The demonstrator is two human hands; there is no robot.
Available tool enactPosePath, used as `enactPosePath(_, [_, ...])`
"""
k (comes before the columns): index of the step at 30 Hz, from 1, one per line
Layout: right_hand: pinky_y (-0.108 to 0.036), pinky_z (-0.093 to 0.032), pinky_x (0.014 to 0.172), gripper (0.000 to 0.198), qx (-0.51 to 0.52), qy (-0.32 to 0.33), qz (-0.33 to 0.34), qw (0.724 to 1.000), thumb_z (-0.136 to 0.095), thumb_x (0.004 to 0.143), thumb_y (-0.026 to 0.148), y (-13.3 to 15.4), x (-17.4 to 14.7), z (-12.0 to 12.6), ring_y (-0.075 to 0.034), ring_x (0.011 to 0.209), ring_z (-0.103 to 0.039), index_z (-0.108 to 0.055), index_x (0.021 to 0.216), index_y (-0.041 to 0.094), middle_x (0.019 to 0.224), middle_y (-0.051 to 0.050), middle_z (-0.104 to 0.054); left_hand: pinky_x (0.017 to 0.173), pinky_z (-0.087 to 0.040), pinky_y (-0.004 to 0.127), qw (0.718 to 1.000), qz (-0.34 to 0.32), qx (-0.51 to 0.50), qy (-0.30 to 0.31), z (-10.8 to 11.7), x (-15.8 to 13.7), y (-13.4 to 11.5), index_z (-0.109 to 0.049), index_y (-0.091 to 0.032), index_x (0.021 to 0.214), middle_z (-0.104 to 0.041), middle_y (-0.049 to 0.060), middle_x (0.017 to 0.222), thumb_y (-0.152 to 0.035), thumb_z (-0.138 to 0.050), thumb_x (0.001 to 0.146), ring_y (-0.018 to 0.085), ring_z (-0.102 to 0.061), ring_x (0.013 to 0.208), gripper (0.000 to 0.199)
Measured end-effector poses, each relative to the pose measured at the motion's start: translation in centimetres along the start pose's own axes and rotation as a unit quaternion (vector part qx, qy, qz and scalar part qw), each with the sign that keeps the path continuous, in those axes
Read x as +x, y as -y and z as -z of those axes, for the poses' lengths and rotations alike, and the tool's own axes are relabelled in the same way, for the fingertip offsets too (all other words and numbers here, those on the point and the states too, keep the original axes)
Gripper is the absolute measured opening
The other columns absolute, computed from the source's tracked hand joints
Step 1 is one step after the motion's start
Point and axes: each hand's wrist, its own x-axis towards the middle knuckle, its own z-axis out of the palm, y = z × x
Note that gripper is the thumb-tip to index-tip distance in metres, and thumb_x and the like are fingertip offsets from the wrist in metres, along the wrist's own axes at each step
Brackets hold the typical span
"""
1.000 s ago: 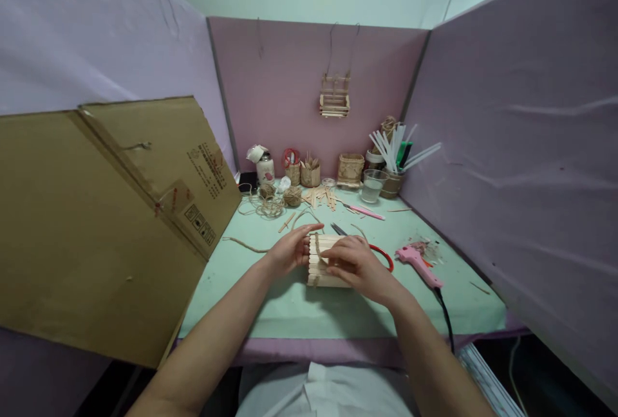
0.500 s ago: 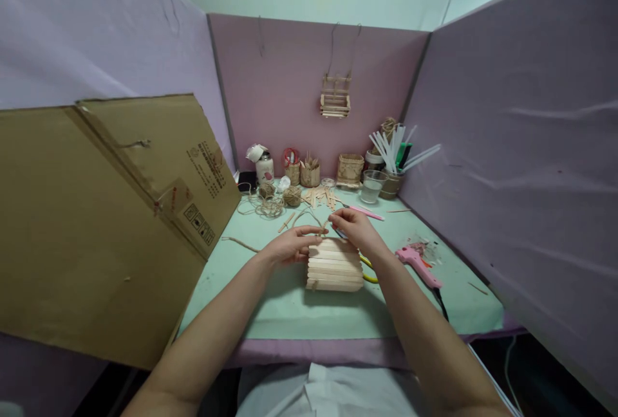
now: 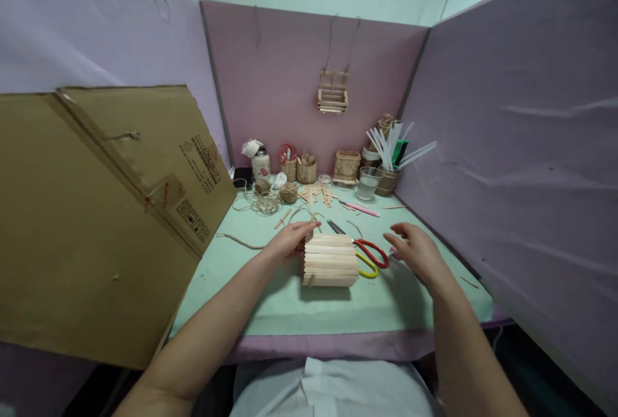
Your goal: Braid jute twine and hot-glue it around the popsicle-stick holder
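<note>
A small craft-stick box [image 3: 331, 261], its upper face curved and ribbed with pale sticks, sits on the green cloth before me. At its left end, my left hand [image 3: 292, 240] is closed on it, fingers near a loop of twine [image 3: 316, 217] at the upper edge; some fingertips are hidden behind. To the right, my right hand [image 3: 414, 251] hovers with fingers curled but apart over the pink glue gun [image 3: 393, 253], nearly all of which it covers. Scissors [image 3: 371, 253] with one red and one yellow handle loop lie behind and beside the box.
Loose craft sticks [image 3: 316, 193], twine balls [image 3: 288, 192] and a pink pen-like tool [image 3: 360, 208] lie farther back. A cup of water [image 3: 369, 184] and a holder of white glue sticks [image 3: 387, 180] stand back right. A cardboard sheet [image 3: 116, 224] leans at left.
My right hand has left the twine at the box's top and moved right, over the glue gun. The scissors now show more fully. My left hand stays at the box.
</note>
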Motion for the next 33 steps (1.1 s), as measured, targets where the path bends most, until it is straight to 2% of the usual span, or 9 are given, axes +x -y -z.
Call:
enactPosePath(5, [-0.038, -0.045, 0.080, 0.039, -0.187, 0.078, -0.056, 0.978, -0.059, 0.079, 0.048, -5.6, -2.1, 0.9, -0.032, 0.094, -0.063, -0.067, 0.097, 0.014, 0.098, -0.017, -0.070, 0.045, -0.029, 0.019, 1.000, -0.006, 0.000, -0.010, -0.1, 0.1, 0.0, -0.067, -0.019, 0.114, -0.037, -0.008, 0.056, -0.057, -0.077, 0.062, 0.007, -0.038, 0.046, 0.065])
enactPosePath(11, [-0.037, -0.045, 0.082, 0.056, -0.253, 0.024, -0.119, 0.960, -0.062, 0.079, 0.053, -6.1, -2.6, -1.0, -0.033, 0.096, -0.062, -0.062, 0.110, 0.007, 0.106, -0.022, -0.064, 0.044, -0.026, 0.018, 1.000, 0.008, -0.018, -0.001, 0.0, 0.3, 0.3, -0.066, -0.023, 0.115, -0.032, -0.009, 0.056, -0.055, -0.076, 0.063, 0.006, -0.034, 0.045, 0.063])
enactPosePath(15, [-0.038, -0.045, 0.077, 0.044, -0.236, 0.040, -0.111, 0.965, -0.058, 0.082, 0.048, -6.2, -2.2, -1.5, -0.033, 0.090, -0.063, -0.065, 0.100, 0.008, 0.094, -0.020, -0.066, 0.044, -0.025, 0.018, 1.000, 0.001, -0.023, 0.010, 0.0, 0.2, 0.4, -0.065, -0.023, 0.118, -0.036, -0.008, 0.057, -0.054, -0.074, 0.065, 0.007, -0.037, 0.046, 0.062])
enactPosePath(19, [-0.038, -0.044, 0.070, 0.044, -0.131, -0.021, -0.081, 0.988, -0.046, 0.085, 0.051, -5.2, -2.3, -0.8, -0.031, 0.080, -0.062, -0.067, 0.087, 0.012, 0.082, -0.017, -0.066, 0.043, -0.022, 0.018, 1.000, -0.001, -0.027, 0.012, -0.2, -0.1, 0.5, -0.066, -0.022, 0.115, -0.037, -0.007, 0.057, -0.054, -0.074, 0.064, 0.007, -0.038, 0.046, 0.060])
enactPosePath(22, [-0.033, -0.044, 0.061, 0.053, 0.065, -0.051, -0.073, 0.994, -0.043, 0.084, 0.063, -2.9, -3.4, 0.6, -0.024, 0.070, -0.059, -0.066, 0.090, 0.016, 0.080, -0.012, -0.067, 0.043, -0.022, 0.018, 0.999, -0.011, -0.032, 0.000, -0.5, -0.3, 0.6, -0.068, -0.020, 0.110, -0.036, -0.007, 0.059, -0.053, -0.075, 0.063, 0.006, -0.037, 0.047, 0.057])
enactPosePath(24, [-0.029, -0.045, 0.055, 0.057, 0.199, -0.033, -0.078, 0.976, -0.046, 0.081, 0.069, -0.8, -4.5, 1.7, -0.020, 0.066, -0.057, -0.066, 0.094, 0.018, 0.081, -0.008, -0.066, 0.044, -0.023, 0.019, 0.999, -0.009, -0.031, -0.008, -0.7, -0.5, 0.6, -0.069, -0.019, 0.107, -0.039, -0.007, 0.061, -0.052, -0.076, 0.063, 0.006, -0.037, 0.048, 0.056])
enactPosePath(26, [-0.028, -0.046, 0.054, 0.056, 0.274, 0.007, -0.088, 0.958, -0.050, 0.078, 0.072, 1.3, -6.0, 2.7, -0.020, 0.070, -0.058, -0.067, 0.091, 0.020, 0.084, -0.008, -0.066, 0.045, -0.025, 0.019, 0.999, -0.006, -0.028, -0.017, -0.9, -0.8, 0.6, -0.070, -0.018, 0.105, -0.042, -0.006, 0.061, -0.051, -0.076, 0.062, 0.007, -0.040, 0.049, 0.055])
enactPosePath(29, [-0.028, -0.046, 0.052, 0.055, 0.306, 0.085, -0.082, 0.945, -0.054, 0.074, 0.075, 4.4, -8.3, 3.4, -0.018, 0.062, -0.052, -0.065, 0.075, 0.021, 0.070, -0.005, -0.059, 0.048, -0.030, 0.021, 0.999, -0.013, -0.030, -0.023, -1.2, -1.1, 0.6, -0.070, -0.016, 0.101, -0.046, -0.005, 0.061, -0.051, -0.076, 0.061, 0.008, -0.043, 0.051, 0.053])
enactPosePath(33, [-0.025, -0.043, 0.048, 0.054, 0.329, 0.176, -0.045, 0.927, -0.052, 0.078, 0.074, 7.1, -10.2, 2.8, -0.014, 0.055, -0.043, -0.062, 0.075, 0.021, 0.062, 0.001, -0.046, 0.050, -0.032, 0.022, 0.999, -0.022, -0.038, -0.014, -1.2, -1.2, 0.9, -0.070, -0.015, 0.098, -0.049, -0.004, 0.063, -0.053, -0.077, 0.060, 0.009, -0.046, 0.054, 0.055])
